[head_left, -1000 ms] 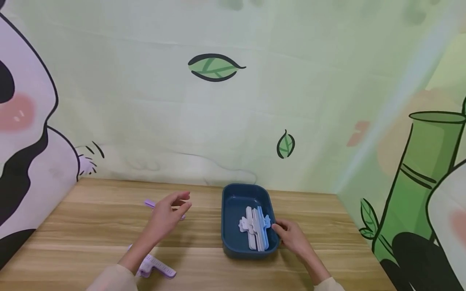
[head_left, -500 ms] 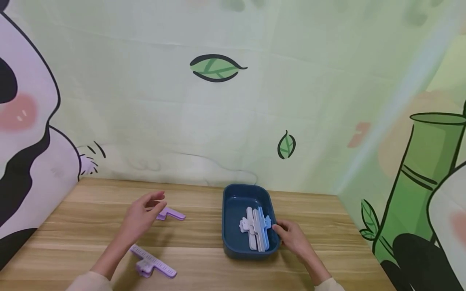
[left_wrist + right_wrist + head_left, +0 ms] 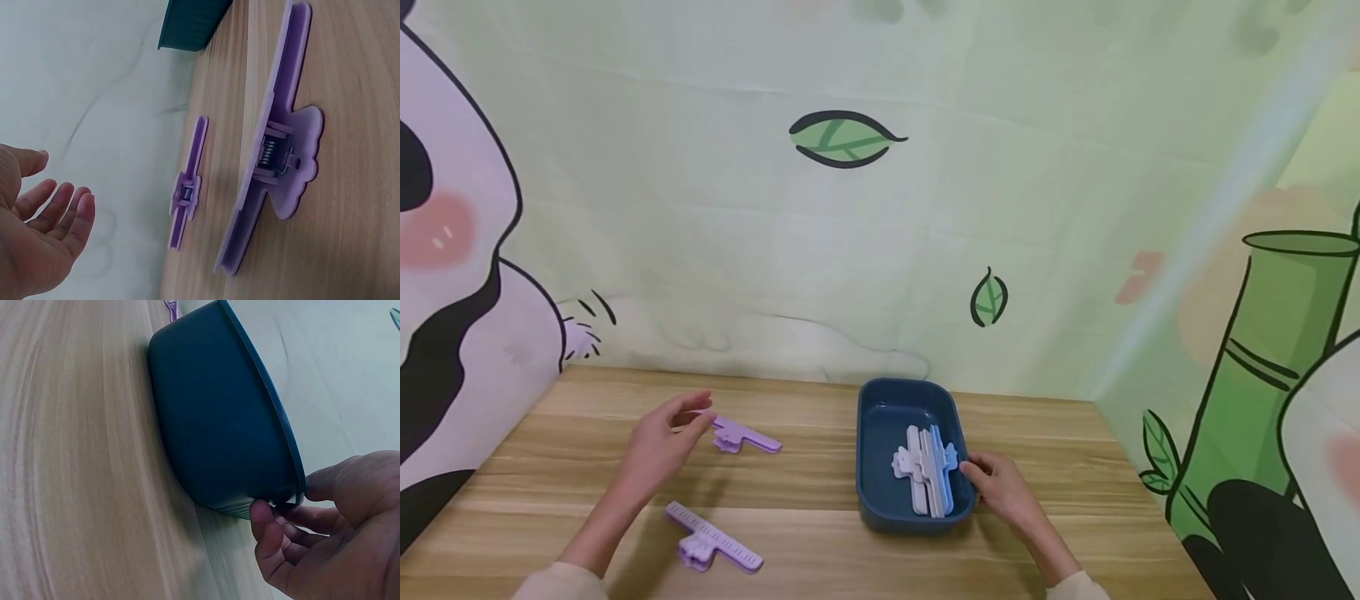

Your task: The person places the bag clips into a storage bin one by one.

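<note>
With thumb and fingers, my right hand [image 3: 1003,492] pinches the right rim of a dark blue plastic bin [image 3: 898,525]; the right wrist view shows the hand [image 3: 337,534] at the rim. Inside the bin lie pale grey bag clips [image 3: 917,471] and a light blue one [image 3: 947,479], side by side. Over the table, my left hand [image 3: 658,442] hangs near a purple bag clip [image 3: 747,436], its fingers loosely bent around nothing. A gap shows between that hand [image 3: 47,219] and the clip [image 3: 186,192] in the left wrist view. Another purple clip [image 3: 718,539] lies closer to me.
The wooden table [image 3: 820,550] ends at a pale green printed backdrop [image 3: 715,208] with leaves, a panda and bamboo. The bin stands near the table's far edge, right of both purple clips.
My left hand has moved left, away from the bin, uncovering both purple clips. The right hand stays on the bin's rim, and the clips inside have not moved.
</note>
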The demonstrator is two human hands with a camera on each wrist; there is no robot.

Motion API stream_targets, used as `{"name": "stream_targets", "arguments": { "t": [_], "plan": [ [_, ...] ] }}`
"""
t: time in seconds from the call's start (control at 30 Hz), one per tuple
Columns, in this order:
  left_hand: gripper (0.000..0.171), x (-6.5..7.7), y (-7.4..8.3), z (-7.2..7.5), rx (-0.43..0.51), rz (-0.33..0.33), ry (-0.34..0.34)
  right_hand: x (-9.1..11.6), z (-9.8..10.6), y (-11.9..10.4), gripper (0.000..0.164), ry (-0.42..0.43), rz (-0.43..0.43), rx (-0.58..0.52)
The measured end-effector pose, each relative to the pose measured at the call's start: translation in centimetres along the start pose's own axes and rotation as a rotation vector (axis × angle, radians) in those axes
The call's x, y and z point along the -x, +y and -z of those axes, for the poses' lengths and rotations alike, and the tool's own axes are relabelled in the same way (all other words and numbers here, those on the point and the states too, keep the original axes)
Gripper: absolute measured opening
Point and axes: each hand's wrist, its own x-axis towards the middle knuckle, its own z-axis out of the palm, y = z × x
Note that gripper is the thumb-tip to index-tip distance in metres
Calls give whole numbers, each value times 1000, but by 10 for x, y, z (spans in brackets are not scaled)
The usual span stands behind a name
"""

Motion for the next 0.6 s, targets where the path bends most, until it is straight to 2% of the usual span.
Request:
{"name": "stream_targets", "arguments": {
  "t": [0.23, 0.47, 0.6],
  "plan": [
    [44, -2, -2, -2, -7, 28, -2, 0, -1, 0, 31, 8, 18, 3],
    [42, -4, -17, -9, -46, 35, -6, 1, 0, -1, 29, 8, 18, 5],
    [44, -4, -24, -14, -51, 76, -41, 2, 0, -1, 29, 10, 24, -6]
  ]
}}
